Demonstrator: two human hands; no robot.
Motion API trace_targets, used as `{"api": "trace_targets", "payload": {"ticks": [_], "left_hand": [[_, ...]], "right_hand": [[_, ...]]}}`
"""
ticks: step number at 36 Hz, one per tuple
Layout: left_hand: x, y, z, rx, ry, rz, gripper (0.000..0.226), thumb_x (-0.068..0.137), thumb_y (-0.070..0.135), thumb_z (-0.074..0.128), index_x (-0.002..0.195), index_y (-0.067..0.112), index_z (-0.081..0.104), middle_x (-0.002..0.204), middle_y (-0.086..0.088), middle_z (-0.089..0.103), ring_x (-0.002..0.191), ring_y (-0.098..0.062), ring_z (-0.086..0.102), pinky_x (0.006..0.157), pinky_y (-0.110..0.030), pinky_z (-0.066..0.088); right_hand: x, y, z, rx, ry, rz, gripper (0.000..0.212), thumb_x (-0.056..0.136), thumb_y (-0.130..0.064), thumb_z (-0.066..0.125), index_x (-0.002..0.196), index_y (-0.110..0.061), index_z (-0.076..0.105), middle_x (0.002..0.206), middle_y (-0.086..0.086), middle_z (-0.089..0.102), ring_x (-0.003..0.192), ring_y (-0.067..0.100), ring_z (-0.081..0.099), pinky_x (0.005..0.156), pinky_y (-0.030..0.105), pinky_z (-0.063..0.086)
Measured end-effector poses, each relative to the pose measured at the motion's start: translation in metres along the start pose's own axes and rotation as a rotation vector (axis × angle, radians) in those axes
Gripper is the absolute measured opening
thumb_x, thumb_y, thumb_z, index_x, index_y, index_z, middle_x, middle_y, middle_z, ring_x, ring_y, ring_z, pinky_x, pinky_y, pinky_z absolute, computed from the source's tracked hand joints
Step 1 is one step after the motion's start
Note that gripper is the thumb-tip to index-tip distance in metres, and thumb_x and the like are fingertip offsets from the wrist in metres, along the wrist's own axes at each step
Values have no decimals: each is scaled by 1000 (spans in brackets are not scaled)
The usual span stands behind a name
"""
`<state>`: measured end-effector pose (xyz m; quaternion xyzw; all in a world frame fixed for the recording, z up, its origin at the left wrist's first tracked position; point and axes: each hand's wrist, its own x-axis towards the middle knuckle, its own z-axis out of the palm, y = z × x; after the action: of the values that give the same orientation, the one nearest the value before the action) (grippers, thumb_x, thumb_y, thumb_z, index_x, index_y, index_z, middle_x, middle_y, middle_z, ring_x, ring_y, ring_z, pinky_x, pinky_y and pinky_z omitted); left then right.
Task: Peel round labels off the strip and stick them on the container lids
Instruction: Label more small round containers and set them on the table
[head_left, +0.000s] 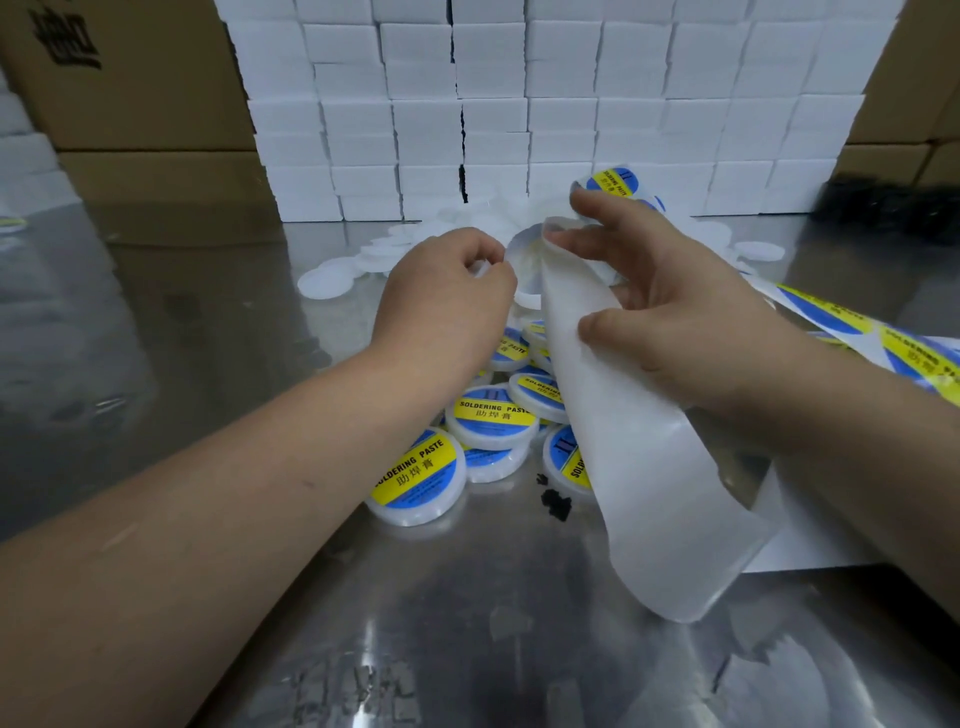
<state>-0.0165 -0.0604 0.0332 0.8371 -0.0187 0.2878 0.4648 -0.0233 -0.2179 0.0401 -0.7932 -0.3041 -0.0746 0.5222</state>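
L hand (447, 296) grips bare lid (479, 268). R hand (665, 296) pinches strip (623, 415), long axis toward viewer. Label (610, 182) at strip far end, up-right of lid, near R hand.

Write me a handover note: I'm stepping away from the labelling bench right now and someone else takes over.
Left hand: fingers curled on what looks like a bare white lid.
Right hand: grips the label strip, with the next label at its fingertips.
Done: a pile of labelled lids lies under the hands.
Left: unlabelled lids wait further back on the metal table; unpeeled labels trail off to the right.
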Motion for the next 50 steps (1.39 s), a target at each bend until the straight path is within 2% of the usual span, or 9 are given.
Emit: {"api": "trace_targets", "payload": {"ticks": [7,21,24,27,31,36,41,45,50], "left_hand": [[7,-3,-6,-26,170,-67,21,83,19,49,64,29,53,58,11,51,51,-5,45,49,-21,35],[17,-12,-17,-133,289,-191,15,84,15,47,76,22,58,64,11,49,44,5,44,36,-6,28],[11,-5,-13,-101,243,-81,20,83,19,49,66,30,52,75,8,55,59,0,46,55,-16,38],[6,1,-10,-94,216,-14,21,83,22,51,66,34,51,88,1,57,68,-13,47,65,-24,37],[3,1,-8,-59,201,29,24,85,24,52,65,37,50,92,4,56,70,-3,49,67,-22,39],[0,0,-8,31,197,153,17,88,26,52,74,35,49,81,16,44,74,17,43,65,0,30],[-5,1,-7,121,172,297,9,88,22,52,81,28,54,95,9,47,83,6,37,66,-9,29],[-7,4,-10,166,155,355,13,88,25,54,90,18,64,99,7,46,88,-2,43,73,-16,31],[-9,6,-11,236,148,395,17,87,27,58,93,13,66,104,-3,54,100,-21,52,75,-17,31]], "right_hand": [[1,-2,0,-122,43,23,77,76,5,50,111,-62,36,106,-29,56,67,20,58,63,19,49],[1,-5,-5,-215,199,-93,75,75,6,48,110,-60,38,99,-39,44,59,10,51,56,0,38],[2,-2,-9,-311,272,-112,76,74,4,46,128,-49,38,114,-34,46,78,-14,48,69,1,37],[3,-6,-12,-423,328,-170,74,72,5,44,131,-40,44,140,-23,31,96,-9,47,72,3,35],[1,-7,-7,-487,263,-214,59,74,4,46,103,-46,58,112,-31,50,86,-16,49,75,1,36],[2,-3,-3,-442,150,25,43,81,-5,47,67,-44,59,68,-23,63,62,-13,50,52,4,37],[6,-4,-6,-119,263,189,29,84,-23,51,62,-21,70,63,-12,68,44,-5,47,37,8,31],[8,-7,-7,23,271,283,50,91,-43,41,56,-22,71,53,-5,65,44,2,49,48,19,37],[8,-10,-7,48,314,302,42,88,-39,50,56,-17,68,49,-6,61,43,2,47,53,23,35]]}}
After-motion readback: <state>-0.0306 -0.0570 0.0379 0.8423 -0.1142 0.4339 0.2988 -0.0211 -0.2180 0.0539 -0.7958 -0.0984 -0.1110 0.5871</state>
